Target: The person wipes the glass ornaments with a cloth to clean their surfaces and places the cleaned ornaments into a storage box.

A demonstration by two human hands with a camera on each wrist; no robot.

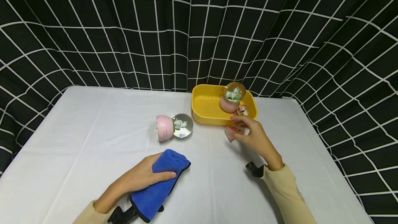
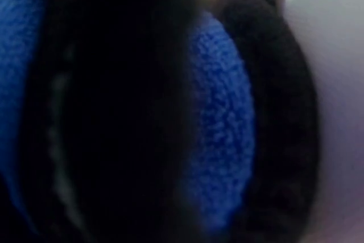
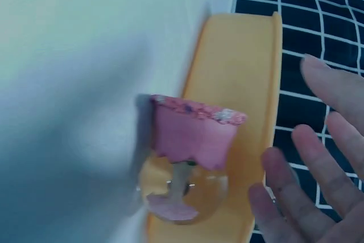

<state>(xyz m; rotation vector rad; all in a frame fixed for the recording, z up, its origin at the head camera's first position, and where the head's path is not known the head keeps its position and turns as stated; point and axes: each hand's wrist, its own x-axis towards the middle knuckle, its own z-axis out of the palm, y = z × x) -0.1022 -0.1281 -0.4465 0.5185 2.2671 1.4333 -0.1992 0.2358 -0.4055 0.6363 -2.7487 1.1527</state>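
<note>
In the head view my left hand (image 1: 150, 172) grips a folded blue cloth (image 1: 168, 163) with black edging, near the front of the table. Blue pile and dark shapes fill the left wrist view, where the cloth (image 2: 222, 123) is blurred. My right hand (image 1: 253, 134) reaches over a small snow globe (image 1: 230, 133) with a pink base, just in front of the yellow tray (image 1: 202, 119). In the right wrist view this small globe (image 3: 193, 132) lies tilted beside the tray, and my extended fingers (image 3: 310, 146) appear apart from it.
Inside the tray are a large pink-based snow globe (image 1: 230, 105), leaning, and a smaller one (image 1: 243, 110). Another large snow globe (image 1: 164, 128) lies on its side, left of the tray, on the white tablecloth (image 1: 102, 123). A black grid curtain (image 1: 124, 40) surrounds the table.
</note>
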